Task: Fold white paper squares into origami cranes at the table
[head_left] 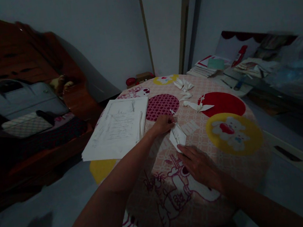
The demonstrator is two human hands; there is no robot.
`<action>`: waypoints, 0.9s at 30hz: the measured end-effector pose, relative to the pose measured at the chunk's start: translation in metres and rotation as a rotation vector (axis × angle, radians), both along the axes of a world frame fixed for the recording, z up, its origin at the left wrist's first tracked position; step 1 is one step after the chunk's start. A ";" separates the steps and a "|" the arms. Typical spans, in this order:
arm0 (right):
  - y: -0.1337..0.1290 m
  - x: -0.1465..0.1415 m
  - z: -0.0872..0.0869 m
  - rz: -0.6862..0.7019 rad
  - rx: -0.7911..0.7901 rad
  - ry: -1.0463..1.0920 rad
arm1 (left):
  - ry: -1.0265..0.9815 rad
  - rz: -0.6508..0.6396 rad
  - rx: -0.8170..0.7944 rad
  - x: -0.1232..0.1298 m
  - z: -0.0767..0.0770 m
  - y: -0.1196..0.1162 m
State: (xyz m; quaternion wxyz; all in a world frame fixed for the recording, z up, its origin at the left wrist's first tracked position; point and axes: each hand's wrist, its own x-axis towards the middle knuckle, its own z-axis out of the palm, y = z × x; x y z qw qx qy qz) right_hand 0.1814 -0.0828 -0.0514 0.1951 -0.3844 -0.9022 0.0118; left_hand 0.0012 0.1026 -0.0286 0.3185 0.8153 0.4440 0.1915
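Observation:
A white sheet of folded paper (pixel 179 135), an elongated diamond in outline, lies on the round table's patterned cloth (pixel 197 141). At its upper end my left hand (pixel 164 124) is closed, thumb and fingers pinching the tip. My right hand (pixel 198 164) has its fingertips on the lower corner, pressing or gripping it; the thumb's exact hold is hard to see. Beyond the hands lie finished-looking folded paper cranes, one with spread wings (pixel 198 106) and another group (pixel 183 84) near the far edge.
A thick stack of printed paper (pixel 115 131) covers the table's left side. Left of the table stands a carved wooden bench (pixel 77 103) with a pale bag (pixel 28 99) on it. To the right, a glass-topped table holds papers (pixel 203 68) and a plastic bag (pixel 293 69).

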 end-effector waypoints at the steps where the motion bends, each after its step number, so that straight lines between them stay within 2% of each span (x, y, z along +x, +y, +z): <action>1: 0.000 0.000 0.000 0.004 -0.001 0.007 | -0.004 -0.011 0.011 0.000 -0.001 0.000; 3: 0.000 0.000 -0.001 0.018 -0.004 0.021 | -0.023 -0.065 0.032 -0.001 -0.005 0.001; 8: 0.000 0.001 -0.002 0.026 -0.007 0.001 | -0.064 -0.290 0.102 -0.007 -0.006 0.007; 11: 0.000 0.002 -0.003 0.025 0.005 0.008 | -0.080 -0.312 0.040 -0.008 -0.005 0.010; 15: 0.002 0.003 -0.005 0.048 0.027 0.067 | -0.199 -0.215 -0.185 -0.009 -0.009 0.009; 18: 0.004 0.003 -0.006 0.071 0.034 0.101 | -0.320 -0.070 -0.309 -0.013 -0.016 0.005; 23: 0.003 0.002 0.000 0.104 0.034 0.085 | -0.346 0.210 -0.272 -0.030 -0.027 -0.007; 25: 0.002 0.001 0.003 0.112 0.021 0.054 | -0.340 0.267 -0.247 -0.036 -0.028 -0.013; 27: 0.001 -0.001 0.005 0.104 0.003 0.031 | -0.281 0.270 -0.168 -0.040 -0.026 -0.019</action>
